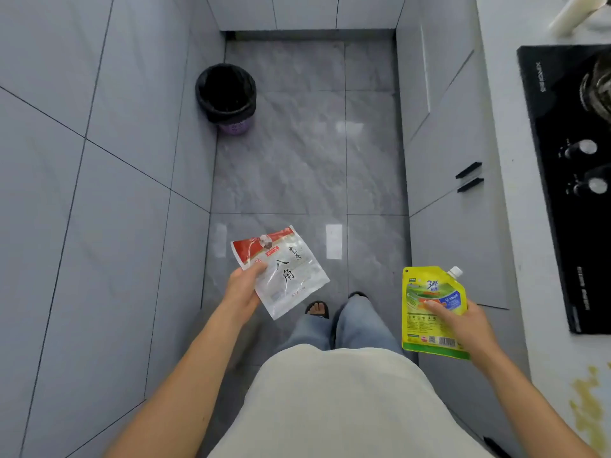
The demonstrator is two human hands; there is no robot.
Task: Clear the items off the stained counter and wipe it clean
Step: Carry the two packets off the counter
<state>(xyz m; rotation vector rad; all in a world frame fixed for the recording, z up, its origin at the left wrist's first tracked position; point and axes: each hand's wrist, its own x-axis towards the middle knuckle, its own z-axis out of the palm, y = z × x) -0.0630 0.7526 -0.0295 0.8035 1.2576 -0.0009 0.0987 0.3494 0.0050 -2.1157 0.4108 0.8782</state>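
We are mid-clearing: our left hand (243,287) grips a packet (284,276) and our right hand (461,320) a yellow pouch (429,309), fingers curled on each, over the floor facing the bin (226,97), while the surface (558,365) at right keeps its yellow stains (590,408), unwiped.

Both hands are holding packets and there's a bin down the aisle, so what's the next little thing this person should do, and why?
Probably step forward toward the black-lined round bin. The left hand holds a flat red-and-white packet and the right hand a yellow spouted pouch, both already off the white counter. The bin stands well ahead on the grey floor, beyond arm's reach. Yellow stains remain to be wiped.
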